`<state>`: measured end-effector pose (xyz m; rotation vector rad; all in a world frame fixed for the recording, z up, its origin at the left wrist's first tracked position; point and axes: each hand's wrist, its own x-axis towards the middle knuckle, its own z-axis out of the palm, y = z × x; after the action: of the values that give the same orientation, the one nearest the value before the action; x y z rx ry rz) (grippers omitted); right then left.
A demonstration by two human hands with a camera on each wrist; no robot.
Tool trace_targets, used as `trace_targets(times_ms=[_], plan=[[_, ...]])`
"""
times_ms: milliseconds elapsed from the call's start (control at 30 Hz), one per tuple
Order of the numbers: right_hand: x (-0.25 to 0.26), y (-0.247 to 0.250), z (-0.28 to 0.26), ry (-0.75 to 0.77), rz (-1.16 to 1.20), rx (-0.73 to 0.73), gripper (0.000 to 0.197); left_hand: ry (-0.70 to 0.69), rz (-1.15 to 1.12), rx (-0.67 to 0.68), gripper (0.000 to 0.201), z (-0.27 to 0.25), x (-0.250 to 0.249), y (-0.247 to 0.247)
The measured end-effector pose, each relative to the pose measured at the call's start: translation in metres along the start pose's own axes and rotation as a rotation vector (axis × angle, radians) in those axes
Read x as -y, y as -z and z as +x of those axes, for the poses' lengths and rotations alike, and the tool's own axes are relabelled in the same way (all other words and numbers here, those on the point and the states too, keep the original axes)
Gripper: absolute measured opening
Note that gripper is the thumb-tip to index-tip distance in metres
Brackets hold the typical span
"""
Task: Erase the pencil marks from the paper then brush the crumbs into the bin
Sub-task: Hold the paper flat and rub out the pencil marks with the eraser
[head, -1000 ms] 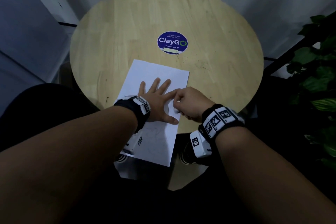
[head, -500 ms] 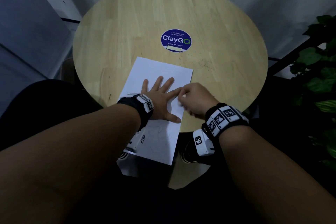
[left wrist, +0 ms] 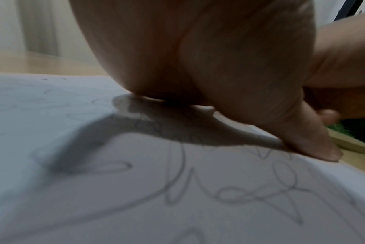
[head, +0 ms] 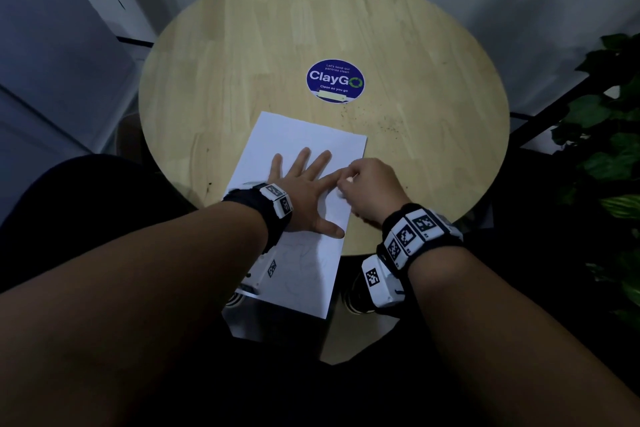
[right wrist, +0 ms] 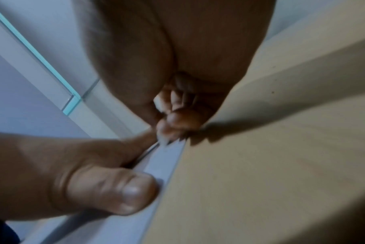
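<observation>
Flat on the paper [head: 298, 139], left hand [head: 304, 198] with fingers splayed; right hand [head: 372, 189] pinching a white eraser [head: 349, 179].

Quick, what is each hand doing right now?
Left hand: open, fingers spread flat, pressing the paper onto the table.
Right hand: fingers curled, pinching a small white eraser at the paper's right edge.

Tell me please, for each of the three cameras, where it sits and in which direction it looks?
Head: worn high, looks down at the round table; both forearms, left hand flat on the paper, right hand curled.
Left wrist: low under the palm, looks along the paper at the pencil marks.
Right wrist: under the right hand, looks toward its fingertips at the paper's edge.
Shared: both wrist views show the left thumb.
</observation>
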<state>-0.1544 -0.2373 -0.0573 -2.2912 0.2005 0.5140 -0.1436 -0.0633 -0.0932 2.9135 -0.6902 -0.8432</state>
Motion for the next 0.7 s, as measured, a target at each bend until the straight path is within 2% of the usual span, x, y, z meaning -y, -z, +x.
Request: trace_targets(times_ms=[33, 67, 133, 167, 200, 300, 333, 467, 600, 700], plan=[[0.0, 0.002, 0.001, 0.0, 0.001, -0.028, 0.015, 0.001, -0.003, 0.0, 0.128, 0.0, 0.0, 0.0], [0.001, 0.002, 0.0, -0.003, 0.002, 0.014, 0.017, 0.001, -0.009, -0.001, 0.129, 0.0, 0.0, -0.001], [0.001, -0.001, -0.003, -0.024, 0.002, 0.187, 0.019, -0.001, -0.021, -0.009, 0.131, -0.001, 0.0, 0.0], [0.001, -0.001, -0.005, -0.033, -0.006, 0.225, 0.02, -0.002, -0.022, -0.014, 0.131, 0.0, 0.0, 0.0], [0.0, -0.002, -0.004, -0.036, -0.006, 0.211, 0.02, -0.002, -0.02, -0.015, 0.131, -0.001, 0.0, 0.001], [0.002, -0.001, 0.0, 0.003, -0.037, -0.009, 0.02, 0.002, -0.013, -0.008, 0.13, -0.001, -0.001, 0.001], [0.003, 0.001, 0.0, 0.007, -0.039, -0.019, 0.019, 0.003, -0.016, -0.007, 0.13, -0.002, -0.001, 0.001], [0.004, 0.001, -0.007, -0.037, -0.025, 0.209, 0.019, -0.007, -0.025, -0.019, 0.13, -0.004, -0.002, 0.003], [0.004, 0.001, -0.005, -0.073, -0.007, 0.216, 0.021, -0.054, 0.009, -0.071, 0.116, -0.01, 0.005, 0.009], [0.004, 0.001, -0.005, -0.066, -0.005, 0.218, 0.02, -0.07, 0.024, -0.047, 0.114, -0.015, 0.02, 0.012]])
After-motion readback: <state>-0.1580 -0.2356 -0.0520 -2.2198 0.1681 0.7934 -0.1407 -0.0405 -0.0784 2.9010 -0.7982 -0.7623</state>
